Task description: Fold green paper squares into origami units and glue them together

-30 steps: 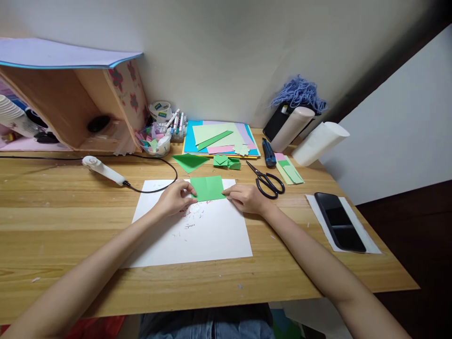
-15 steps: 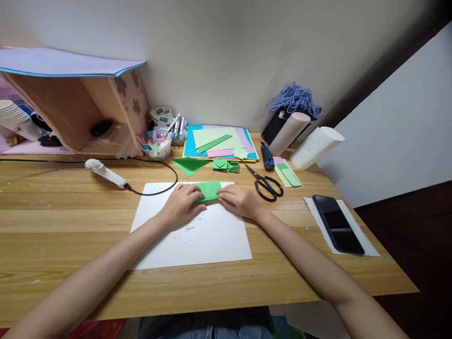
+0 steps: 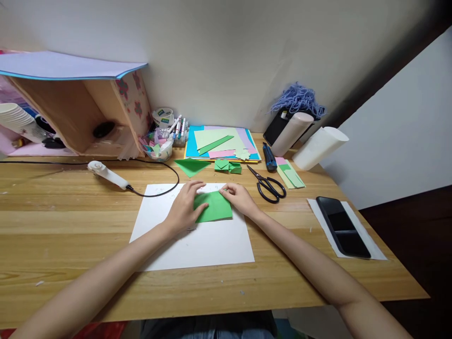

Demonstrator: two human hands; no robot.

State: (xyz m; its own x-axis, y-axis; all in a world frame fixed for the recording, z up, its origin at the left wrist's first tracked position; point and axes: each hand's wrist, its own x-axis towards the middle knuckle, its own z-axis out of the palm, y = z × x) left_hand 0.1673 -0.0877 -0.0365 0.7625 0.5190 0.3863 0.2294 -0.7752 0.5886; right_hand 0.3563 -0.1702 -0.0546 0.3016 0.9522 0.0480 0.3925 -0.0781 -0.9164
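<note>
A piece of green paper (image 3: 216, 208) lies over the white sheet (image 3: 165, 256), its near edge lifted slightly or curled. My left hand (image 3: 185, 207) is at the paper's left side, thumb resting on the green surface and fingers spread apart toward the far side. At the far right corner, my right hand (image 3: 240, 197) pinches the paper between thumb and fingers. Beyond the hands are a folded green triangle (image 3: 192, 165) and small folded green pieces (image 3: 228, 166). Black-handled scissors (image 3: 267, 184) rest to the right of my right hand.
A white glue gun (image 3: 108, 175) with a black cord lies at left, before an open box (image 3: 132, 101). Stacked coloured paper (image 3: 192, 146), a utility knife (image 3: 270, 157) and paper rolls (image 3: 319, 148) stand at the back. A phone (image 3: 342, 226) lies at right.
The green paper now shows a larger face and sits nearer me. My left hand's fingers have spread, and my right hand has shifted to the paper's far right corner. The view has tilted slightly.
</note>
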